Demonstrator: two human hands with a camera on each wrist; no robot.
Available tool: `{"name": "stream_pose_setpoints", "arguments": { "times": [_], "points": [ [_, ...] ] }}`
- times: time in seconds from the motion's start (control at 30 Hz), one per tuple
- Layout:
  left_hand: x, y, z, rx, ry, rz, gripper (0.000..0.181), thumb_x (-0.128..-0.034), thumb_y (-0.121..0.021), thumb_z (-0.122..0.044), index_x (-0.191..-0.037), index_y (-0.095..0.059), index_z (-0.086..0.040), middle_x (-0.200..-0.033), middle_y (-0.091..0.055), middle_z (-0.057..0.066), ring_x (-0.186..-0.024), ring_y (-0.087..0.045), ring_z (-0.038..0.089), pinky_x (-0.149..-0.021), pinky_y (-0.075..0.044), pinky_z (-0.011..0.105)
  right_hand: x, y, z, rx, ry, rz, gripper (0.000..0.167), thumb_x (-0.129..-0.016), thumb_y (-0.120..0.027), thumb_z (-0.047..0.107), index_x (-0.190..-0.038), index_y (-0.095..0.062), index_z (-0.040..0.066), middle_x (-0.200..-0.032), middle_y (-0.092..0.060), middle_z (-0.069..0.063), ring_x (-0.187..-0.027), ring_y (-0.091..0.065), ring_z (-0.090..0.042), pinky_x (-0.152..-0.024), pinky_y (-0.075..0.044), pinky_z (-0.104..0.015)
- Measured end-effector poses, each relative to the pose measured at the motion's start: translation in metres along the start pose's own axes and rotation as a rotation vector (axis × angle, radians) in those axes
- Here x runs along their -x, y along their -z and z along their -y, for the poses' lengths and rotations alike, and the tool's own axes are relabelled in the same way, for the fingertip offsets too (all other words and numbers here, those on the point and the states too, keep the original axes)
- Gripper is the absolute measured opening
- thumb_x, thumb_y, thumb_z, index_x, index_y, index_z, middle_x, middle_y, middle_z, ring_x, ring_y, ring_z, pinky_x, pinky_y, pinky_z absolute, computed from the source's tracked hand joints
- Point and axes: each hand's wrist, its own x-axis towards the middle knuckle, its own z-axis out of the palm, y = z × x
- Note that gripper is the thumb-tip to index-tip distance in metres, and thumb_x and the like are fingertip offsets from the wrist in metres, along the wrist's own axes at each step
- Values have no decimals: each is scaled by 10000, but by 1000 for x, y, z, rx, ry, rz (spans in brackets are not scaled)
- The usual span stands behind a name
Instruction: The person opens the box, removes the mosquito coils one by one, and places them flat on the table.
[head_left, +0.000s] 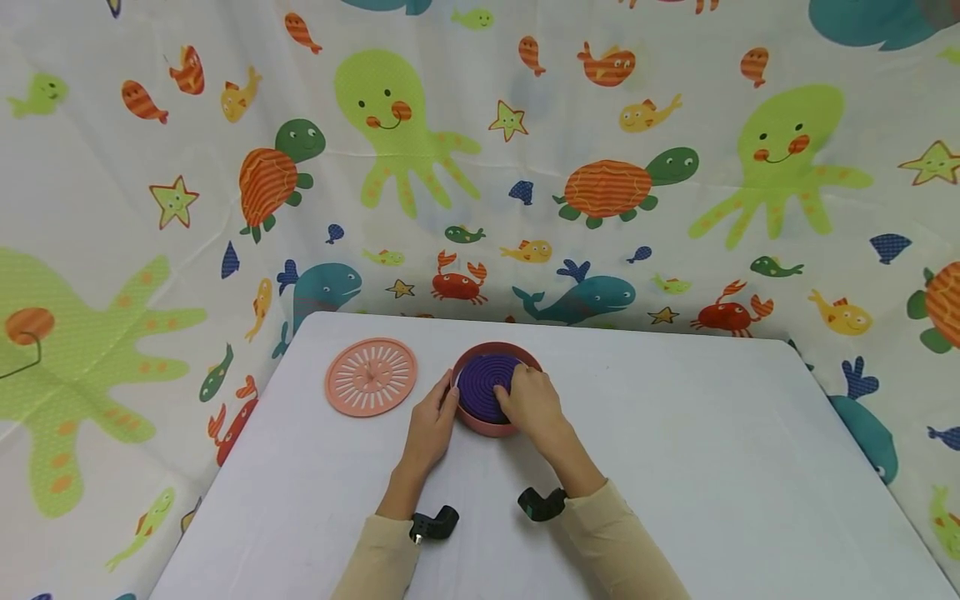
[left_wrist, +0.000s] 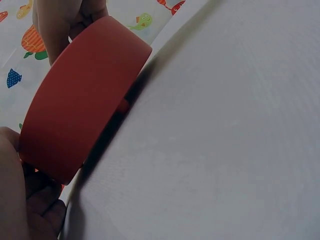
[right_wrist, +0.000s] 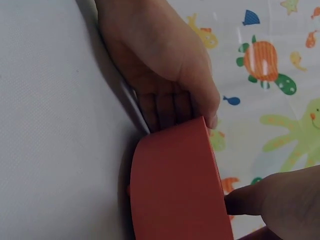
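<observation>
A round, reddish, low-walled box (head_left: 489,430) sits on the table. Inside it lies a purple coaster (head_left: 480,379) with concentric ridges. My left hand (head_left: 432,427) holds the box's left side, thumb at the rim and fingers around the outer wall, as the right wrist view shows on the box (right_wrist: 175,180). From the right, my right hand (head_left: 534,404) reaches over the rim and grips the coaster, thumb on its face and fingers near its right edge. In the left wrist view the box wall (left_wrist: 85,95) hides the coaster and those fingertips.
A pink round slotted disc (head_left: 360,398) lies flat on the white table (head_left: 712,467), left of the box. Behind the table hangs a curtain (head_left: 480,217) printed with sea animals. Both wrists carry small black cameras.
</observation>
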Motion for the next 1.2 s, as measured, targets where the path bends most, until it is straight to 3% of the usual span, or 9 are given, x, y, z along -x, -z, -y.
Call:
{"name": "stream_pose_setpoints", "arguments": {
  "times": [0.57,0.83,1.2],
  "points": [
    [-1,1,-1,-4,4,12,506,-1072,-452,-340,-1491,-473,-56,-1500,-526,91,-1408,-487,242,-1181,-403,438,2,-2,-1,-36,-13,-57,536,-951,-678,318,-1272,-614,-107,-1242,-629,-300,-1126,-632,-403,-983,-569,-496],
    [0,1,-1,-5,1,8,507,-1071,-458,-340,-1486,-478,-50,-1495,-531,97,-1403,-493,248,-1176,-408,443,4,-5,-6,-140,10,-142,443,-937,-695,254,-1199,-659,-101,-1206,-648,-297,-1118,-634,-406,-985,-561,-494],
    [1,1,-2,5,12,14,512,-1070,-457,-346,-1494,-469,-60,-1507,-519,84,-1416,-479,243,-1186,-396,438,4,-9,-13,-267,17,-201,387,-930,-704,216,-1193,-671,-66,-1215,-652,-261,-1146,-624,-386,-991,-559,-491]
  ]
}}
